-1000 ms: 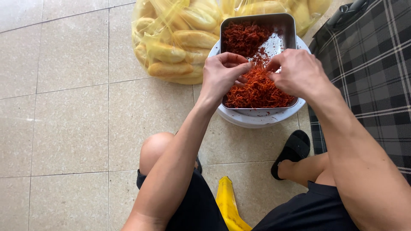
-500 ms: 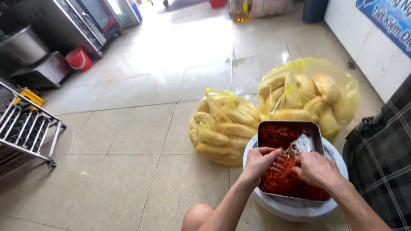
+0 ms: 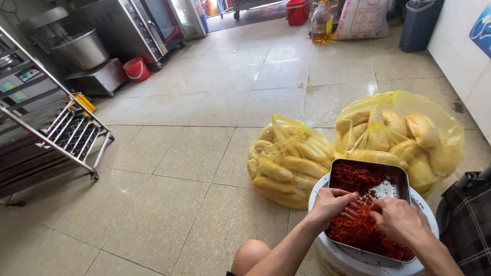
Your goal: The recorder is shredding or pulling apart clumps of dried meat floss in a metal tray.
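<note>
Both hands work inside a rectangular metal tray [image 3: 404, 176] that sits on a round white tub [image 3: 427, 217] on the tiled floor [image 3: 204, 153]: the left hand [image 3: 332, 202] is curled, fingers pinching into the red shredded food [image 3: 358, 230] heaped in the tray's near half, and the right hand [image 3: 401, 222] is likewise bent with its fingertips buried in the same red shreds. Just behind the tray lie two yellow plastic bags of bread loaves, the smaller bag [image 3: 289, 161] to the left and the larger bag [image 3: 404, 130] behind, while a metal rack [image 3: 66, 135] stands well apart at the left
</note>
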